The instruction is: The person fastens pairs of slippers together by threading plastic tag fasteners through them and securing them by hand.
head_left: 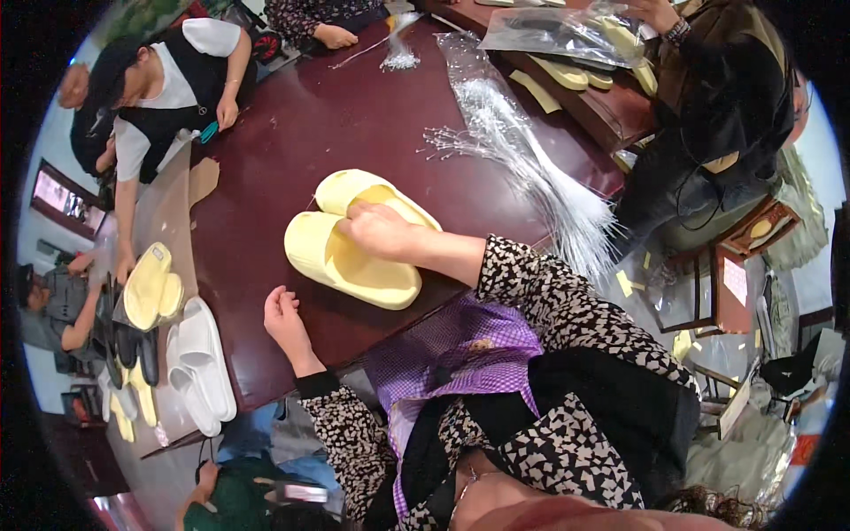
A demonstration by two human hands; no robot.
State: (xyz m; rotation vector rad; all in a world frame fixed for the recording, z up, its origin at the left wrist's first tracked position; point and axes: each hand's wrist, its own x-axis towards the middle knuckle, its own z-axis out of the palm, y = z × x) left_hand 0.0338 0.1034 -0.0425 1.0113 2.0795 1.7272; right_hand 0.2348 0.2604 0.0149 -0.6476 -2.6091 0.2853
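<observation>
Two pale yellow slippers (350,265) lie side by side on a dark red-brown table (292,124). My right hand (379,230) rests on top of them, fingers curled over the strap of the nearer slipper and touching the farther one (354,188). My left hand (285,317) lies at the table's near edge, palm up, fingers loosely apart, holding nothing. Both forearms wear black-and-white patterned sleeves.
A long bundle of clear plastic fasteners (522,150) lies to the right of the slippers. At the left are white slippers (202,363) and a yellow pair (149,283). Other people sit around the table; one at the far right handles a clear bag of yellow slippers (567,35).
</observation>
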